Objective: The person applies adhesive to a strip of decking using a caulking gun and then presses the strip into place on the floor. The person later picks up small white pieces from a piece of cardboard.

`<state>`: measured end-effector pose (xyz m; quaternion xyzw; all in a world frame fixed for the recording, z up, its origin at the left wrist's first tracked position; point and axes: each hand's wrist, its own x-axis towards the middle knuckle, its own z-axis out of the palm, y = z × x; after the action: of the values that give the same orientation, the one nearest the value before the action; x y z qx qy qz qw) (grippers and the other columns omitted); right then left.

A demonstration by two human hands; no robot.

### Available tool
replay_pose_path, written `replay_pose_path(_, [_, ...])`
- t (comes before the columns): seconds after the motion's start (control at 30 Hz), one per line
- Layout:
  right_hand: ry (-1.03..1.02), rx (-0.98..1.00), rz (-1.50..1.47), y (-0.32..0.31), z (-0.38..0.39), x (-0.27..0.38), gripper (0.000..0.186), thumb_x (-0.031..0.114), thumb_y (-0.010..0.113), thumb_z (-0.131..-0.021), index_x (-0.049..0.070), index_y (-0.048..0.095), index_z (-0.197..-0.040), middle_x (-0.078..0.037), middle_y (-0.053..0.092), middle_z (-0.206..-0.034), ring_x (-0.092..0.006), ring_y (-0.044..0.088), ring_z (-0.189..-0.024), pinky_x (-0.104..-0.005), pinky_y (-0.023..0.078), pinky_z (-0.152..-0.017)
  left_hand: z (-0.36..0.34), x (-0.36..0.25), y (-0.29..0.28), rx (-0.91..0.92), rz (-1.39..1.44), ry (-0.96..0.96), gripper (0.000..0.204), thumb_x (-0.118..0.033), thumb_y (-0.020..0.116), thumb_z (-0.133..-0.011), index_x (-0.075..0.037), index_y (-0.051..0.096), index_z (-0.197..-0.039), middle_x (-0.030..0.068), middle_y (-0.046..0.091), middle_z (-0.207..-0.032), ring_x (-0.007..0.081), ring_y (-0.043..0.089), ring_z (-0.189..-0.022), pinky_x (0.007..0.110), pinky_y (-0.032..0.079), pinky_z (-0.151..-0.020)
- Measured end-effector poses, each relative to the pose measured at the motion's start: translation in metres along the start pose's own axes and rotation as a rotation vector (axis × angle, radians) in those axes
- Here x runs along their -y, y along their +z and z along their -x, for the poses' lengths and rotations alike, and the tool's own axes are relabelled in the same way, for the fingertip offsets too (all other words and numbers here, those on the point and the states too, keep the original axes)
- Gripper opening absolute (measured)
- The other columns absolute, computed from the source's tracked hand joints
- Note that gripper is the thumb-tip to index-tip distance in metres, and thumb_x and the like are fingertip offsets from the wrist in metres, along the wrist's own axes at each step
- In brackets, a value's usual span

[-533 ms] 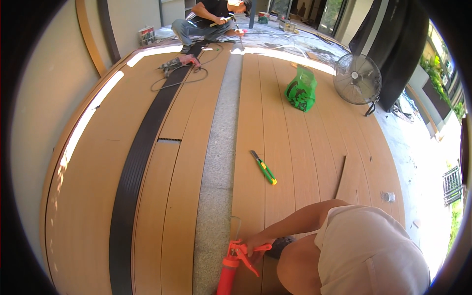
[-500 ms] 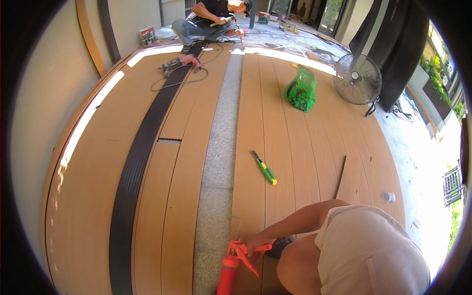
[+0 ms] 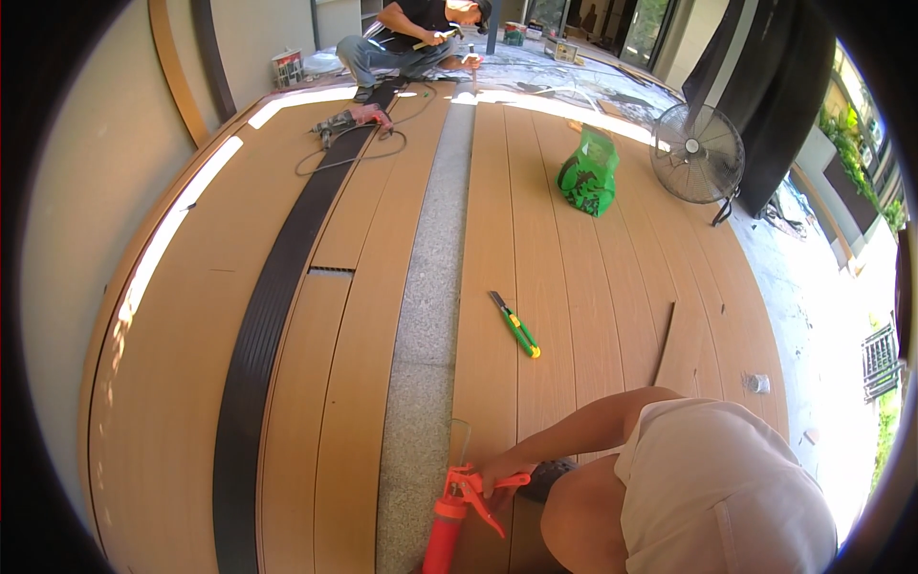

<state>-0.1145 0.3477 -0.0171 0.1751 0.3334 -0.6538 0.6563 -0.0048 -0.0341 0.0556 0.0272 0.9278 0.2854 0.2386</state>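
Note:
Neither of my hands shows. A nearby person in beige fabric (image 3: 727,488) is bent low at the lower right, with an arm reaching in from the right. That person's hand (image 3: 493,476) grips an orange-red caulking gun (image 3: 446,526) beside the gap of speckled grey floor (image 3: 426,287) between tan boards (image 3: 488,402). Part of a dark shoe shows under the arm. A green-and-yellow utility knife (image 3: 518,333) lies on the boards ahead. At the far end another person (image 3: 416,48) squats, holding a hammer-like tool in one hand and a small upright tool in the other.
A pink-and-grey power drill (image 3: 359,120) with looped cord lies by a dark ribbed strip (image 3: 258,383). A green bag (image 3: 588,172) and a fan (image 3: 695,153) stand at the right. A pale wall (image 3: 86,239) borders the left; buckets (image 3: 287,69) sit behind.
The far person's lower hand has shifted slightly, with the small tool upright in it. The near person and the caulking gun are almost unchanged; the whole view has moved very slightly.

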Motion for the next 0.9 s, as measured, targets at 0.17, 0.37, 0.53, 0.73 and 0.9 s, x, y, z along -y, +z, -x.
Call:
replay_pose_path(0.17, [0.020, 0.012, -0.020, 0.000, 0.000, -0.002, 0.038, 0.010, 0.063, -0.092, 0.008, 0.055, -0.129, -0.012, 0.066, -0.127, -0.0267, 0.066, -0.115, -0.0457, 0.053, -0.102, 0.002, 0.003, 0.007, -0.029, 0.029, -0.017, 0.066, -0.024, 0.075, -0.072, -0.011, 0.060, -0.135, 0.0235, 0.062, -0.126, 0.0450, 0.058, -0.115, 0.055, 0.049, -0.100])
replay_pose_path(0.37, [-0.003, 0.007, -0.007, 0.010, 0.011, 0.004, 0.039, 0.011, 0.062, -0.093, 0.008, 0.055, -0.131, -0.012, 0.065, -0.128, -0.0263, 0.065, -0.116, -0.0451, 0.052, -0.103, 0.000, -0.003, 0.000, 0.063, -0.038, -0.073, 0.068, -0.024, 0.076, -0.072, -0.012, 0.058, -0.137, 0.0227, 0.061, -0.130, 0.0440, 0.058, -0.118, 0.054, 0.049, -0.102])
replay_pose_path(0.53, [-0.001, 0.014, -0.038, 0.003, 0.002, -0.002, 0.037, 0.009, 0.060, -0.094, 0.008, 0.054, -0.131, -0.012, 0.065, -0.129, -0.0263, 0.066, -0.116, -0.0443, 0.053, -0.103, 0.003, 0.005, 0.008, -0.005, -0.069, -0.028, 0.069, -0.022, 0.078, -0.072, -0.011, 0.057, -0.137, 0.0225, 0.061, -0.130, 0.0438, 0.058, -0.118, 0.053, 0.050, -0.102])
replay_pose_path(0.73, [-0.012, 0.036, -0.025, 0.009, 0.007, 0.001, 0.037, 0.010, 0.059, -0.095, 0.009, 0.054, -0.132, -0.012, 0.066, -0.127, -0.0252, 0.066, -0.114, -0.0427, 0.054, -0.100, 0.002, 0.021, 0.017, -0.021, -0.114, 0.026, 0.067, -0.020, 0.079, -0.072, -0.010, 0.058, -0.135, 0.0234, 0.061, -0.128, 0.0446, 0.058, -0.116, 0.053, 0.050, -0.101])
replay_pose_path(0.9, [-0.015, 0.011, 0.002, 0.013, 0.011, 0.003, 0.038, 0.010, 0.059, -0.095, 0.009, 0.053, -0.133, -0.011, 0.067, -0.127, -0.0249, 0.066, -0.114, -0.0422, 0.055, -0.099, 0.000, 0.047, 0.040, -0.141, -0.065, 0.037, 0.065, -0.021, 0.078, -0.073, -0.007, 0.058, -0.133, 0.0248, 0.062, -0.124, 0.0457, 0.058, -0.113, 0.054, 0.051, -0.099])
